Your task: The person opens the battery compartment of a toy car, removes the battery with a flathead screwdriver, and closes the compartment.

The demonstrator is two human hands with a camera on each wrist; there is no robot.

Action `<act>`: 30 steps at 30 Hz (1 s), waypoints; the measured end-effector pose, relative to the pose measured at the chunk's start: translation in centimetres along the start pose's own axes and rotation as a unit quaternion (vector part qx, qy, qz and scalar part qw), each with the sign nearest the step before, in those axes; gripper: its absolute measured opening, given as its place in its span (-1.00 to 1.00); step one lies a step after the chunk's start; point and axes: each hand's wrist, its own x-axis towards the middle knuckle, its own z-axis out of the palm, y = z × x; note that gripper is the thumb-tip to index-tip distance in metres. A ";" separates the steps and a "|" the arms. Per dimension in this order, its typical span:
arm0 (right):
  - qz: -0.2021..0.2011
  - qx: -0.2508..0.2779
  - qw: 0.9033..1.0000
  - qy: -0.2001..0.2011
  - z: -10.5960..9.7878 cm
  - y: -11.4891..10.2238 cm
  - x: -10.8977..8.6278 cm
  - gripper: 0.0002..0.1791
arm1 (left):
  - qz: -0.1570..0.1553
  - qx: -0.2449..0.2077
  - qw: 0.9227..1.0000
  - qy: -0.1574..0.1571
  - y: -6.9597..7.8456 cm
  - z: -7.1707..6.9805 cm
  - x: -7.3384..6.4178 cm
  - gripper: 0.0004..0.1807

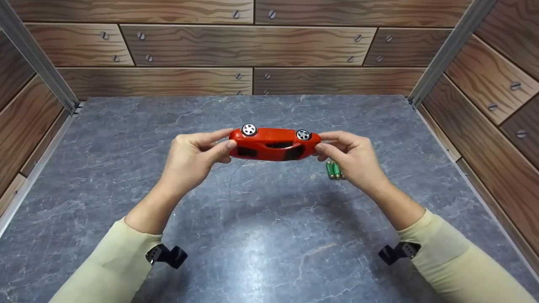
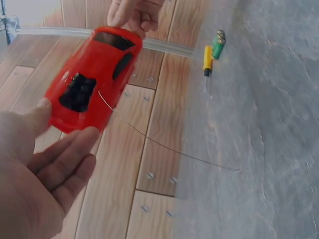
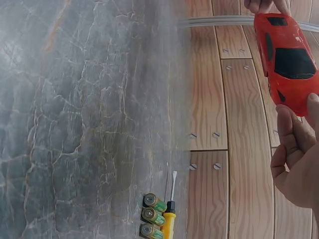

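Observation:
Between both hands, a red toy car (image 1: 271,144) is held up above the table, tipped over with its wheels toward the top of the head view. My left hand (image 1: 189,162) pinches the rear end between thumb and fingers. At the front end, my right hand (image 1: 353,158) has the same kind of pinch. The left wrist view shows a black engine-like panel (image 2: 78,92) on the car's back and a thin wire (image 2: 169,148) trailing from it. In the right wrist view the dark windshield (image 3: 295,63) faces the camera.
Green batteries (image 1: 335,170) lie on the grey marbled table (image 1: 261,235), partly behind the right hand in the head view. Beside them is a yellow-handled screwdriver (image 3: 169,224). Wood-patterned walls (image 1: 248,46) with metal corner posts enclose the back and sides.

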 end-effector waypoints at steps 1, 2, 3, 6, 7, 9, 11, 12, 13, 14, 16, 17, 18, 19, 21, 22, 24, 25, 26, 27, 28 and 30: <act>0.002 -0.005 1.000 0.000 0.0 0.0 0.0 -0.79 | -0.008 -0.003 1.000 -0.001 0.1 0.0 0.0 -0.64; 0.003 -0.010 1.000 0.000 0.0 0.1 0.1 -0.78 | -0.016 -0.006 1.000 -0.002 0.2 0.1 0.1 -0.65; 0.004 -0.014 1.000 -0.001 0.0 0.1 0.1 -0.78 | -0.022 -0.007 1.000 -0.004 0.3 0.2 0.1 -0.65; 0.011 -0.023 1.000 -0.001 0.1 0.5 0.2 -0.77 | -0.042 -0.015 0.999 -0.010 0.2 0.4 0.3 -0.64; 0.013 -0.025 1.000 0.000 0.1 0.7 0.2 -0.77 | -0.047 -0.016 0.999 -0.013 0.1 0.5 0.4 -0.64; 0.017 -0.026 0.999 -0.001 0.3 1.0 0.2 -0.76 | -0.059 -0.017 0.998 -0.018 -0.2 0.7 0.5 -0.64; 0.021 -0.026 0.999 -0.002 0.4 1.4 0.2 -0.75 | -0.071 -0.020 0.997 -0.023 -0.5 0.9 0.6 -0.64; 0.023 -0.026 0.999 -0.004 0.5 1.6 0.3 -0.74 | -0.077 -0.022 0.996 -0.026 -0.8 0.9 0.7 -0.64; 0.027 -0.026 0.999 -0.006 0.7 1.8 0.3 -0.74 | -0.084 -0.021 0.996 -0.029 -1.0 1.0 0.7 -0.64; 0.031 -0.026 0.999 -0.009 0.8 2.0 0.2 -0.73 | -0.091 -0.021 0.995 -0.032 -1.1 1.1 0.8 -0.64; 0.042 -0.028 0.999 -0.013 1.0 2.5 0.2 -0.73 | -0.101 -0.016 0.994 -0.041 -1.6 1.3 0.9 -0.63; 0.048 -0.029 0.998 -0.015 1.1 2.8 0.2 -0.72 | -0.104 -0.013 0.993 -0.046 -1.8 1.4 0.9 -0.62; 0.053 -0.027 0.998 -0.017 1.2 3.0 0.2 -0.72 | -0.106 -0.008 0.993 -0.052 -2.0 1.4 1.0 -0.62; 0.059 -0.026 0.998 -0.018 1.4 3.2 0.2 -0.71 | -0.108 -0.003 0.993 -0.057 -2.2 1.5 1.0 -0.62; 0.066 -0.025 0.997 -0.022 1.6 3.7 0.3 -0.70 | -0.110 0.001 0.992 -0.065 -2.7 1.7 1.2 -0.62; 0.069 -0.026 0.997 -0.023 1.7 3.9 0.3 -0.69 | -0.112 0.001 0.991 -0.069 -2.9 1.8 1.3 -0.62; 0.076 -0.028 0.996 -0.028 1.9 4.3 0.3 -0.68 | -0.116 0.008 0.990 -0.073 -3.5 2.0 1.4 -0.63; 0.080 -0.029 0.996 -0.030 2.0 4.6 0.4 -0.67 | -0.121 0.009 0.990 -0.075 -3.8 2.1 1.5 -0.63; 0.084 -0.028 0.996 -0.033 2.1 4.8 0.4 -0.67 | -0.126 0.009 0.989 -0.076 -4.0 2.2 1.6 -0.63; 0.089 -0.027 0.995 -0.035 2.2 5.0 0.4 -0.66 | -0.131 0.010 0.988 -0.078 -4.3 2.3 1.7 -0.63; 0.094 -0.026 0.995 -0.037 2.3 5.2 0.5 -0.65 | -0.136 0.010 0.988 -0.079 -4.6 2.4 1.7 -0.63; 0.104 -0.021 0.994 -0.042 2.5 5.6 0.5 -0.63 | -0.146 0.011 0.986 -0.080 -5.0 2.6 1.8 -0.63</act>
